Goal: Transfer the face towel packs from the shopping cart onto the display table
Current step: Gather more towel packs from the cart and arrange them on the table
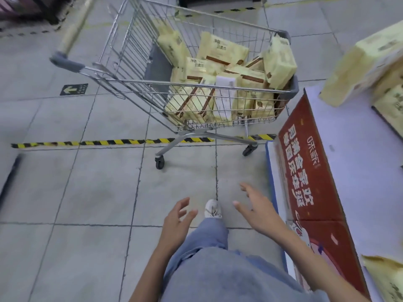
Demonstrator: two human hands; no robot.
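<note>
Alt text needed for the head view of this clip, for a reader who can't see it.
A person's left hand and right hand are held out, open and empty, over a tiled floor toward a wire shopping cart holding many pale yellow face towel packs. At right, a display table with a red banner on its side carries more packs.

I count one shopping cart (pixel 152 82), two of its wheels (pixel 159 162) showing. Heaped inside are at least ten yellow face towel packs (pixel 280 62), too jumbled for an exact tally, plus one white pack (pixel 225 82). At least three more lie on the display table (pixel 349 138). My left hand (pixel 177 221) and right hand (pixel 257 205) make two.
</note>
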